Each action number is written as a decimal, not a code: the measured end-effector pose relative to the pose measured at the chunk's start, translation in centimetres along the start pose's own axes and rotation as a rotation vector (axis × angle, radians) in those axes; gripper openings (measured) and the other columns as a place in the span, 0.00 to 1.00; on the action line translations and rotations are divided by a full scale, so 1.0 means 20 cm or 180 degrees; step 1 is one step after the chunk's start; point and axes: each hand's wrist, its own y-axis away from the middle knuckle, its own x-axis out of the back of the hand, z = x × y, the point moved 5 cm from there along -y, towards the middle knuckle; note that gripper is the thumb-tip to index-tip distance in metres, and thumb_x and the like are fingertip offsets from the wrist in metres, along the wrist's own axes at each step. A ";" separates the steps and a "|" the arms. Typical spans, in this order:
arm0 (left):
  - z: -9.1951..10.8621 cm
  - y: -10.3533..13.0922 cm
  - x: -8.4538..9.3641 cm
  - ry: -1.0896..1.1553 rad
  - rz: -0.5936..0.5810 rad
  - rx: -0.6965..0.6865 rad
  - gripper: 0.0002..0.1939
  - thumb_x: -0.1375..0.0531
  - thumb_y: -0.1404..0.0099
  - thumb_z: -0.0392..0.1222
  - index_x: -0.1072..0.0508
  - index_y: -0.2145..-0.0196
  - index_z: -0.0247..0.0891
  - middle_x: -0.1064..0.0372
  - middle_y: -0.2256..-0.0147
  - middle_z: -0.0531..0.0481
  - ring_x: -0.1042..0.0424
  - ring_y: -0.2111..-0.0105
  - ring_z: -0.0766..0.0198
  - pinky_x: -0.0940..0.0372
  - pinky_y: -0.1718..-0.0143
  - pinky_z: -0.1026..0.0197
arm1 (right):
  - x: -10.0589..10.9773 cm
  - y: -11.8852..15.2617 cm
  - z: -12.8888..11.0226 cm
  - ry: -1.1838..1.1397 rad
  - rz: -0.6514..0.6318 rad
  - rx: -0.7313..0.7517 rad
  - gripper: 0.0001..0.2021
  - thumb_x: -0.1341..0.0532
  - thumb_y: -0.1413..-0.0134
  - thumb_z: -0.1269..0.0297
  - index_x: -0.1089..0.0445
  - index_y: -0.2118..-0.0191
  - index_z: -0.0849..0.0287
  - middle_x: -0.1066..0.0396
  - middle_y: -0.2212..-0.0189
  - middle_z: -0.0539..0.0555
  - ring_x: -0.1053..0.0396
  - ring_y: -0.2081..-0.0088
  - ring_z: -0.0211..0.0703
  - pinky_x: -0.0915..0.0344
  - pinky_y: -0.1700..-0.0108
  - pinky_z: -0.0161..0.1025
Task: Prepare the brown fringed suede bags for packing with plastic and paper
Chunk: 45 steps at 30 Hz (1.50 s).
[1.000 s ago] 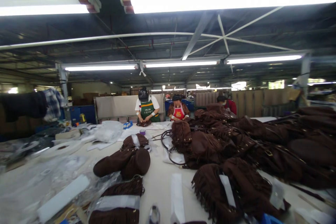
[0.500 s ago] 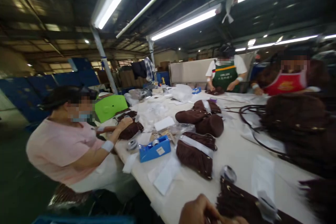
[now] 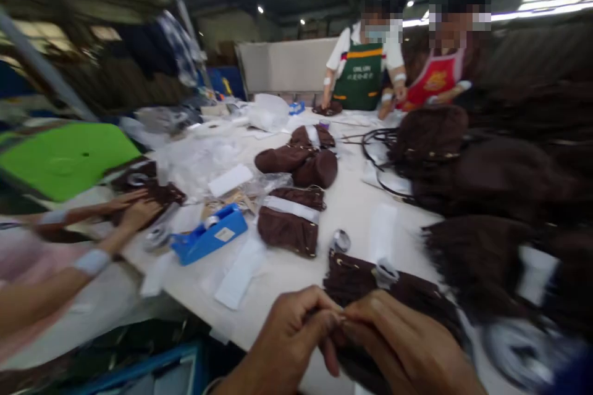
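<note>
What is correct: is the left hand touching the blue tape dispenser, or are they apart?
Apart. The head view shows white paper and bare tabletop between the left hand and the blue tape dispenser.

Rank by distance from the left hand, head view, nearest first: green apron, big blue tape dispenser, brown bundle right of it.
1. Brown bundle, ahead of the left hand
2. Blue tape dispenser, left of the bundle
3. Green apron, across the table

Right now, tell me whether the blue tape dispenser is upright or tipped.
Upright: the blue tape dispenser rests on the tabletop, its tape roll showing at the top.
</note>
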 end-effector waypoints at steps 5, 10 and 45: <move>0.03 -0.23 0.06 -0.0117 -0.0278 0.0261 0.12 0.38 0.35 0.51 0.25 0.67 0.39 0.29 0.80 0.54 0.29 0.76 0.65 0.37 0.69 0.64 | 0.14 -0.18 0.09 0.0590 -0.0608 -0.0419 0.09 0.47 0.33 0.70 0.33 0.65 0.57 0.33 0.72 0.51 0.35 0.70 0.38 0.39 0.68 0.36; 0.19 -0.53 0.09 -0.0323 -0.0108 -0.0251 0.14 0.37 0.38 0.53 0.24 0.69 0.39 0.29 0.79 0.53 0.30 0.77 0.64 0.39 0.74 0.65 | 0.27 -0.41 0.29 0.0621 -0.0745 -0.0358 0.07 0.46 0.32 0.66 0.31 0.58 0.56 0.32 0.69 0.49 0.33 0.67 0.36 0.39 0.66 0.32; -0.46 -1.24 0.24 -0.3218 -0.0777 0.0907 0.12 0.45 0.41 0.48 0.30 0.74 0.38 0.27 0.79 0.46 0.27 0.79 0.58 0.41 0.80 0.62 | -0.38 -0.23 1.24 -0.0758 -0.1949 -0.1744 0.02 0.39 0.42 0.67 0.29 0.64 0.57 0.32 0.76 0.45 0.36 0.74 0.33 0.45 0.69 0.30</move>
